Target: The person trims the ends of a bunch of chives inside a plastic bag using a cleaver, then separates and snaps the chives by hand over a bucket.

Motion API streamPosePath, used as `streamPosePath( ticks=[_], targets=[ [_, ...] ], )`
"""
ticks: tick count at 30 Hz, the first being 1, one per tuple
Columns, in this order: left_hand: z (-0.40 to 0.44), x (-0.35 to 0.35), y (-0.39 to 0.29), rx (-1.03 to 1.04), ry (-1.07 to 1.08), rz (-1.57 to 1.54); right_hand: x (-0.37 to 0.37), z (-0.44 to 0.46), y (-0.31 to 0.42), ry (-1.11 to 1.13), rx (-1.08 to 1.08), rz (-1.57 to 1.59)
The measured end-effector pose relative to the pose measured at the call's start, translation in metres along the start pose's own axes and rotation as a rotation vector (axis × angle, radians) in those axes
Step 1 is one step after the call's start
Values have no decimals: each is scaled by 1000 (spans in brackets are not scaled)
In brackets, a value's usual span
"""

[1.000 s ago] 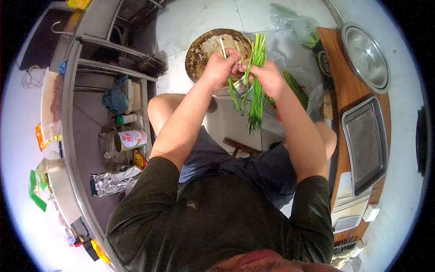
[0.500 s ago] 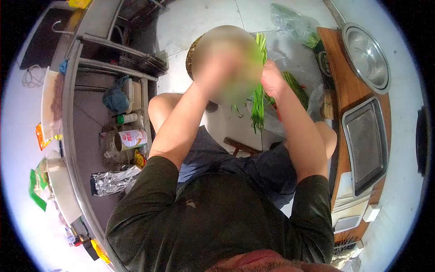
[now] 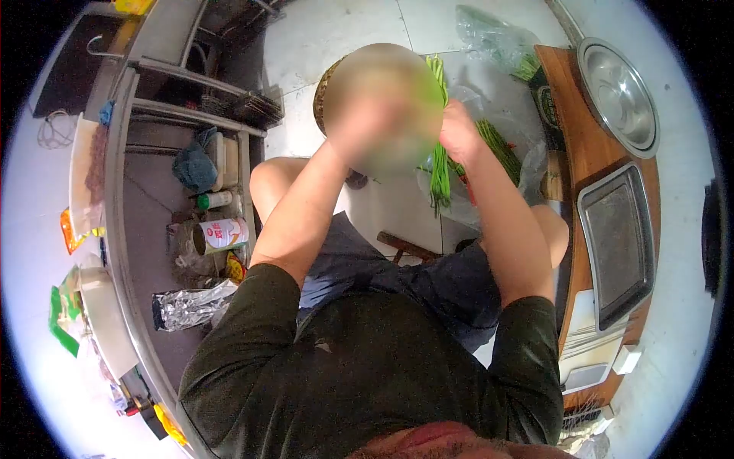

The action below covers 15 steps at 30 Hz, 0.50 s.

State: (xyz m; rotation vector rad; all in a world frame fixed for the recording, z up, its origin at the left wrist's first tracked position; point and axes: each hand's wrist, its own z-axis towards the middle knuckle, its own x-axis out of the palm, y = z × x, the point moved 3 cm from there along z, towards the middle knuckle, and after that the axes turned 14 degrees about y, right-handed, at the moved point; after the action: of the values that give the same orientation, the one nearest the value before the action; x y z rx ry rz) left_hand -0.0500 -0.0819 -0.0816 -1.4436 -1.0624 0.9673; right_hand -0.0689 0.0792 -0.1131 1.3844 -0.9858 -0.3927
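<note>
A bunch of long, thin green vegetable stalks hangs upright in front of me, its ends showing above and below my right hand. The fingers of that hand are curled round the stalks. My left hand reaches to the left of the bunch, but a round blurred patch covers it, so its fingers and anything in them are hidden. A brown woven basket shows only its left edge beside the blur. More green stalks lie on clear plastic on the floor, right of my right hand.
On the right, a wooden board bears a steel bowl and a metal tray. A shelf on the left holds a can, foil and a blue cloth. A plastic bag lies ahead on the floor.
The lower ends of the stalks have swung slightly and sit a little higher. My right hand has barely moved. Loose green bits below the blur have shifted.
</note>
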Motion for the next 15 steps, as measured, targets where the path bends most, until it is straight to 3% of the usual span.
streamPosePath(
  ticks=[3, 6, 9, 12, 15],
  targets=[
    [0, -5, -10, -38, -225, -159, -2, 1, -4, 6, 55, -48],
    [-2, -16, -22, 32, -182, -86, 0, 0, -4, 16, 58, -29],
    [-1, -32, 0, 199, 75, 37, 1, -1, -3, 21, 34, -9],
    [1, -32, 5, 351, 140, 574, -1, 2, -3, 28, 29, -46],
    [-1, -28, 13, 534, -23, 1320, -2, 4, -8, 14, 15, -45]
  ],
)
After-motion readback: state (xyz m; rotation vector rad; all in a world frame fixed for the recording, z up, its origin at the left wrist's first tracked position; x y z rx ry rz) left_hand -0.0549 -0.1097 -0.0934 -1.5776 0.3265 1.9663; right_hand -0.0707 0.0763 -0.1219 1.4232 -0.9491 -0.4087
